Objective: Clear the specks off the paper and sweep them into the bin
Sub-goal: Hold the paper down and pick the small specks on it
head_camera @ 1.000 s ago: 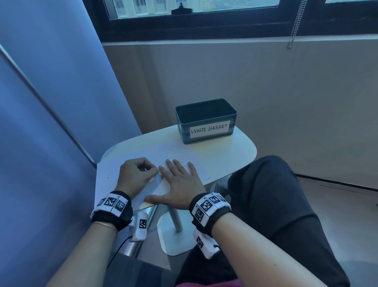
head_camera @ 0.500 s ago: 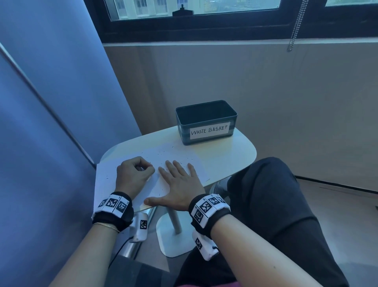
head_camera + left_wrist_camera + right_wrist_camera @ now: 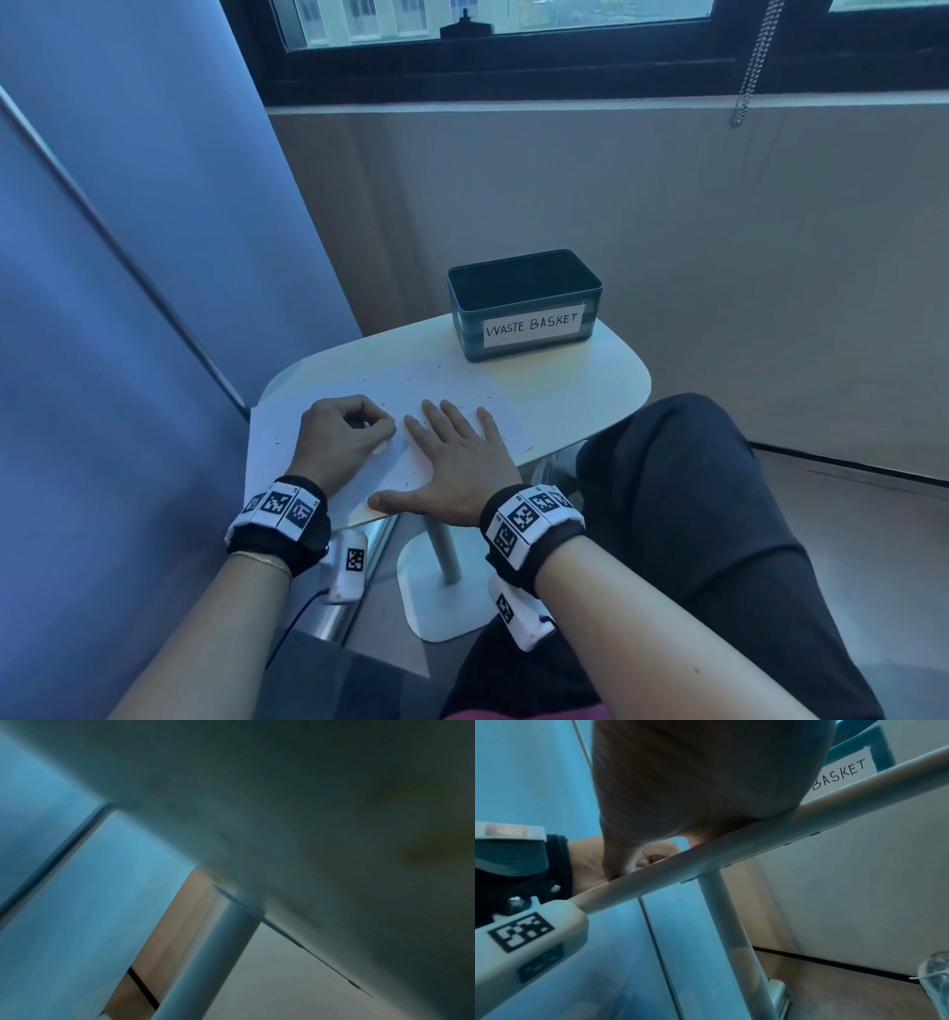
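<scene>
Little has changed over the last second: the right hand (image 3: pixel 457 452) stays flat on the paper (image 3: pixel 452 390), the left hand (image 3: pixel 344 437) stays clenched, seemingly empty; specks (image 3: pixel 411 383) remain unswept, the waste basket (image 3: pixel 524 303) untouched.

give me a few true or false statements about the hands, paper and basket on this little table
1. The right hand lies flat on the paper with fingers spread. True.
2. The left hand lies flat with straight fingers. False: its fingers are curled.
3. The waste basket stands on the paper. False: it stands on the table, beyond the paper's far edge.
4. Dark specks lie on the paper ahead of the hands. True.
</scene>
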